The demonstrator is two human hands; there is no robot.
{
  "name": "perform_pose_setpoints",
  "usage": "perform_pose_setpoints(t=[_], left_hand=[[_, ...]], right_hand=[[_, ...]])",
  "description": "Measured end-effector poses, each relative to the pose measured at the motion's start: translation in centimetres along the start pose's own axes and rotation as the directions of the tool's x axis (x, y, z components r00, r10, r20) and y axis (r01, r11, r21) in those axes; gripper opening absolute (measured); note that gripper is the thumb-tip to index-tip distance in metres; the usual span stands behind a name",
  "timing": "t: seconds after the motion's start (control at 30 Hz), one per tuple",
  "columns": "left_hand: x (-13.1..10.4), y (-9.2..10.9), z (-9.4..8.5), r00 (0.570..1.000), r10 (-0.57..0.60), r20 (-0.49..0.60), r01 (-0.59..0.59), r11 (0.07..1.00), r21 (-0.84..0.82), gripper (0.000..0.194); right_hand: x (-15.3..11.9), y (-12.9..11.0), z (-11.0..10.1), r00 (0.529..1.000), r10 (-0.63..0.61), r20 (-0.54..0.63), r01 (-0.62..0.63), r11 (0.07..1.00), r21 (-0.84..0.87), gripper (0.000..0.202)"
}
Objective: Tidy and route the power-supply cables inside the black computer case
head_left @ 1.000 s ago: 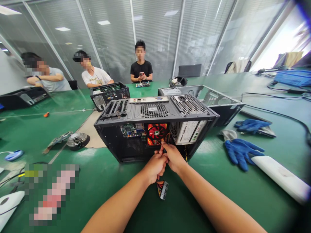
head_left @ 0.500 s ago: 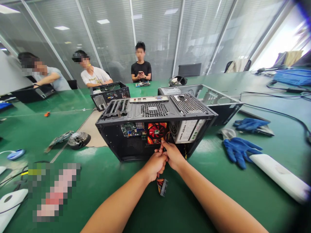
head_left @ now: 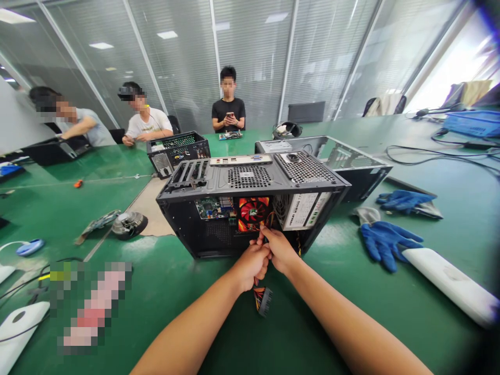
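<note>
A black computer case [head_left: 250, 179] lies in front of me with its open side facing me. Inside show a red fan [head_left: 252, 212], a green circuit board [head_left: 214, 207] and a power supply [head_left: 305, 211]. My left hand [head_left: 252, 263] is closed round a cable bundle, whose multi-pin connector [head_left: 264, 302] hangs out below the fist. Touching it, my right hand [head_left: 278, 247] pinches near the same wires at the case opening, just below the fan. The wires between the fingers are partly hidden.
Behind stand another open case [head_left: 363, 179] and a smaller case [head_left: 177, 151]. Blue gloves [head_left: 385, 242] and a white object [head_left: 449, 284] lie right; a round metal cooler [head_left: 128, 224] lies left. Three people sit across the green table [head_left: 156, 307].
The view has shifted slightly. Both hands keep their hold by the case. Across the table, the person in white has drawn their hands back from the smaller case.
</note>
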State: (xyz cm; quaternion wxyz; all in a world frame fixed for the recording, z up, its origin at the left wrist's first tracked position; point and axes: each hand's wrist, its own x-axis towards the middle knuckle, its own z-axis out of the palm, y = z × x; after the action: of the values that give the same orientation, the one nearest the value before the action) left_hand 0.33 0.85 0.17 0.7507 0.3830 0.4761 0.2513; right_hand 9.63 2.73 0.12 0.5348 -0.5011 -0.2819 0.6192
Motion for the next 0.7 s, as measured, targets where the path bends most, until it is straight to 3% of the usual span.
perform_pose_setpoints(t=[0.2, 0.53, 0.7], left_hand=[[-0.5, 0.8, -0.1, 0.988, -0.093, 0.12, 0.111, 0.982, -0.151, 0.028], [0.3, -0.5, -0.2, 0.993, 0.116, -0.016, -0.114, 0.988, 0.1, 0.031], [0.0, -0.2, 0.1, 0.985, 0.165, -0.057, -0.153, 0.973, 0.173, 0.029]], right_hand=[[0.4, 0.4, -0.2, 1.0, -0.022, 0.008, 0.022, 0.999, -0.024, 0.032], [-0.3, -0.4, 0.1, 1.0, 0.01, 0.018, -0.01, 1.0, -0.012, 0.031], [-0.2, -0.3, 0.0, 1.0, 0.014, 0.017, -0.014, 1.0, 0.006, 0.032]])
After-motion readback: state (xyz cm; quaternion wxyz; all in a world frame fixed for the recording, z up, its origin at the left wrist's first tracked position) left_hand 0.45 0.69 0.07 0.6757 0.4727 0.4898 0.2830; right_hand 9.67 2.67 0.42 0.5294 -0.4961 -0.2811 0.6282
